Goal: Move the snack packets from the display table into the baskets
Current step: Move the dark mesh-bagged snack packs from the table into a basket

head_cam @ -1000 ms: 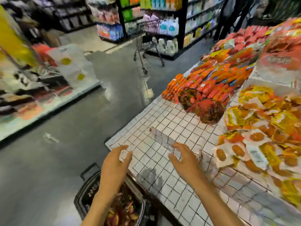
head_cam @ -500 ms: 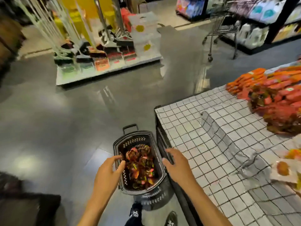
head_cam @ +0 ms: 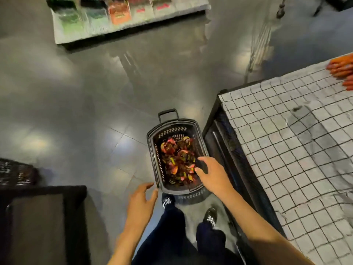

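Snack packets (head_cam: 178,159) in red, yellow and dark wrappers lie heaped inside the black basket (head_cam: 172,129), which stands on the grey floor (head_cam: 80,104) at lower centre of the frame, just beside the dark side of the display table; their print is too blurred to read, and the near end of the heap is hidden behind the right hand (head_cam: 212,175). That hand hangs over the basket's near right corner with its fingers spread and loose, gripping nothing that shows; whether the fingertips touch the packets cannot be told. The left hand (head_cam: 141,202) is below the basket's near left corner, fingers relaxed and apart, holding nothing; it is close to the rim, but contact is unclear. The tabletop (head_cam: 277,142), under a rumpled checked cloth, fills the right side and runs out of frame; a few orange packets (head_cam: 341,68) on it are cut off at the upper right edge. Two dark shoes (head_cam: 210,217) stand near the basket; one toe is partly hidden behind the left hand. A second dark basket (head_cam: 17,174) at the left edge is only partly seen; a blurred low shelf of goods (head_cam: 122,16) crosses the top.
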